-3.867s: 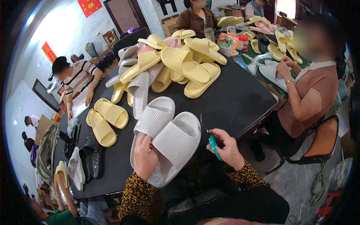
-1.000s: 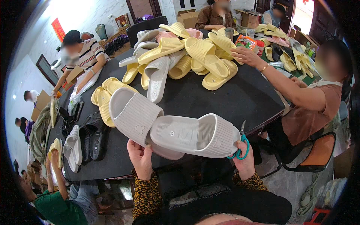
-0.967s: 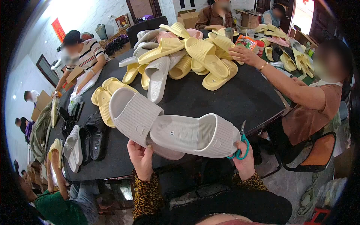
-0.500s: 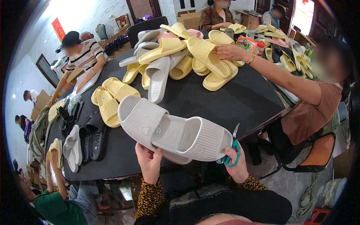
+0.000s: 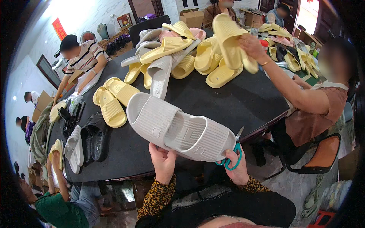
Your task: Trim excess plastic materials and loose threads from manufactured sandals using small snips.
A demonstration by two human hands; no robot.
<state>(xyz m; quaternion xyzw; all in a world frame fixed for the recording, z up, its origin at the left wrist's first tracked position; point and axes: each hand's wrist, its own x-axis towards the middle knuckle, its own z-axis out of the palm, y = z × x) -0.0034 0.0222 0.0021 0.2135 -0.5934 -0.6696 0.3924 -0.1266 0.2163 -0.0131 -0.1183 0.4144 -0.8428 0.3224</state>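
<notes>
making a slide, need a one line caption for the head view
Both hands hold a pair of grey slide sandals over a black table; the right hand also grips teal-handled scissors.

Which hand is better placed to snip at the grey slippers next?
Right, probably. The right hand already has the green scissors at the end of the grey slippers. The left hand only props them from below.

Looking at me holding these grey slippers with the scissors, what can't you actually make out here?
- Head view: the undersides of the grey slippers face away from the camera.
- The left hand reaches under them, so its fingers are hidden.
- Scissors: blades partly behind the slipper's edge; open or closed is unclear.
- Right hand: grip partly covered by the teal handles.
- The pile of yellow slippers overlaps, so no count.
</notes>
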